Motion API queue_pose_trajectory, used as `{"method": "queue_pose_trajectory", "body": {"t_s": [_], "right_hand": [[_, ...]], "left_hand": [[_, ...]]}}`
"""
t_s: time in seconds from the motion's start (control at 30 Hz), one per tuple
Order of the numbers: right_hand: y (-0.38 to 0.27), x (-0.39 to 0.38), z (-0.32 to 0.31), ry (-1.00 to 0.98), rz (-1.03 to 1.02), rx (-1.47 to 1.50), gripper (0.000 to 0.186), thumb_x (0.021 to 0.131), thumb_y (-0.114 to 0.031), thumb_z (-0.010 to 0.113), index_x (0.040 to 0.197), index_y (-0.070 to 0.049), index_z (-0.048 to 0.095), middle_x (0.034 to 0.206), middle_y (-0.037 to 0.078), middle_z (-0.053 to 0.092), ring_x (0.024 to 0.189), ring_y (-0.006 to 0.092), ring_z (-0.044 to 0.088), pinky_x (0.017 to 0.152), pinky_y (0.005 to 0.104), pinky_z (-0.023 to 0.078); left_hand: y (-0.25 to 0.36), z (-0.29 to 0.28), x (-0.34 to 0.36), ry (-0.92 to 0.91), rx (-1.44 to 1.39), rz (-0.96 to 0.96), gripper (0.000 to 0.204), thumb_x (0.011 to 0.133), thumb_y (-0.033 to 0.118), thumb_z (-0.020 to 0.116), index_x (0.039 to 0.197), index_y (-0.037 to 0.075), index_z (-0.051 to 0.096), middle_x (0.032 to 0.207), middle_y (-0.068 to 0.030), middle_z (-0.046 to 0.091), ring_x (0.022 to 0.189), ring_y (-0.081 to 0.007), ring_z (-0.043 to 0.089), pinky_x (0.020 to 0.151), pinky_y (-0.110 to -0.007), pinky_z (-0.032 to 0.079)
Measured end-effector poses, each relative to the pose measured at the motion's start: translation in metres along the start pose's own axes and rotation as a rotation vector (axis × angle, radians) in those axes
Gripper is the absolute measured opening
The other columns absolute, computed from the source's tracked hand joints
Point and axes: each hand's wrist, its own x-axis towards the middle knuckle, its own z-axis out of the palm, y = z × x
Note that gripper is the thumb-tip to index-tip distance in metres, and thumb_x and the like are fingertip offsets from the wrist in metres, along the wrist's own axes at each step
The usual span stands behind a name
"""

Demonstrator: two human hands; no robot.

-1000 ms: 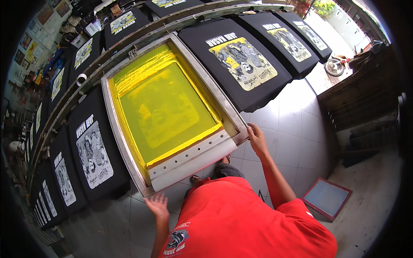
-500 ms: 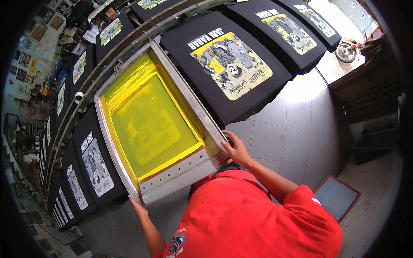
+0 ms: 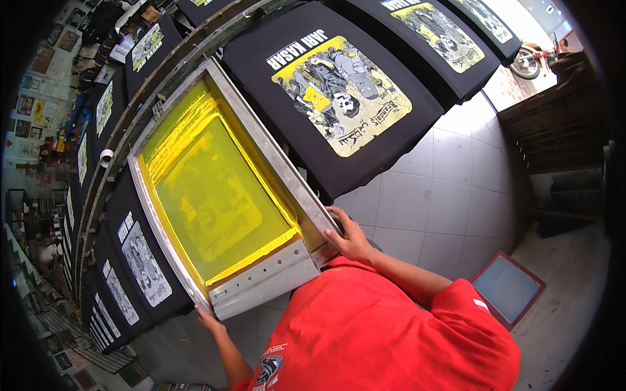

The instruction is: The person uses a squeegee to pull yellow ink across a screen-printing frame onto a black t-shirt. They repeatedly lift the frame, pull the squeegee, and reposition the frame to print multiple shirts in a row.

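Observation:
A screen printing frame (image 3: 280, 169) with metal sides and a yellow mesh lies across one place in the row of black shirts. Yellow tape borders the mesh, and a faint picture shows through it. Along its near end runs a grey metal strip (image 3: 264, 283) with several holes. My right hand (image 3: 351, 240) grips the near right corner, thumb on top and fingers along the outer side. At the near left corner, my left hand (image 3: 210, 321) is closed on the frame's edge, its fingers partly hidden. Whatever lies under the frame is mostly covered.
To the right is a printed black shirt (image 3: 345, 98), with more beyond it. Left of the frame lie shirts with grey-white prints (image 3: 147, 264). A curved metal rail (image 3: 134, 107) runs behind. A red-edged panel (image 3: 508, 290) rests at right; a motorbike wheel (image 3: 525, 64) shows outside.
The frame and the shirts around it sit slightly farther left in the view, mostly as the view itself shifts. Both hands keep their hold on the frame's near corners.

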Motion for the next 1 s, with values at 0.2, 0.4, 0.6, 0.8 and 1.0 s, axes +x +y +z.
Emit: {"method": "queue_pose_trajectory", "body": {"t_s": [0.2,0.4,0.6,0.8,1.0], "right_hand": [[-0.003,0.002,-0.005,-0.030,-0.037,-0.078,0.060,0.091,-0.026,0.062,0.141,-0.007,0.035,0.110,0.023,0.066,0.102,0.0324,0.065,0.090,0.0386,0.045],[-0.005,0.002,-0.006,-0.056,-0.052,-0.031,0.062,0.091,-0.026,0.062,0.141,-0.004,0.033,0.109,0.025,0.065,0.103,0.0345,0.064,0.091,0.0381,0.045],[-0.010,0.004,-0.010,-0.092,-0.012,-0.046,0.065,0.090,-0.028,0.063,0.141,-0.001,0.032,0.116,0.028,0.061,0.107,0.0382,0.062,0.092,0.0400,0.046],[-0.006,0.005,-0.009,-0.096,-0.033,-0.039,0.068,0.089,-0.029,0.064,0.142,-0.001,0.030,0.124,0.029,0.056,0.110,0.0407,0.060,0.093,0.0418,0.047],[-0.012,0.004,-0.011,-0.121,0.005,-0.018,0.070,0.088,-0.028,0.065,0.142,-0.001,0.030,0.125,0.029,0.056,0.110,0.0424,0.060,0.093,0.0426,0.047]], "left_hand": [[0.001,0.004,0.002,-0.001,-0.010,0.004,0.078,0.093,0.055,0.053,0.140,-0.005,0.041,0.141,-0.0202,0.046,0.123,-0.0340,0.052,0.102,-0.044,0.044],[0.002,0.004,0.001,0.016,-0.008,-0.018,0.077,0.093,0.055,0.053,0.139,-0.005,0.042,0.140,-0.0199,0.047,0.123,-0.0339,0.052,0.102,-0.044,0.045],[-0.010,-0.008,0.017,0.003,-0.006,-0.024,0.077,0.094,0.056,0.052,0.140,-0.005,0.042,0.140,-0.0192,0.046,0.122,-0.0343,0.052,0.101,-0.044,0.045],[-0.008,-0.005,0.013,0.031,-0.001,-0.043,0.077,0.094,0.057,0.052,0.139,-0.005,0.043,0.140,-0.0189,0.046,0.122,-0.0343,0.052,0.101,-0.044,0.045],[-0.014,-0.014,0.021,0.008,-0.003,-0.047,0.078,0.093,0.057,0.052,0.139,-0.005,0.043,0.139,-0.0189,0.047,0.122,-0.0338,0.052,0.101,-0.044,0.045]]}}
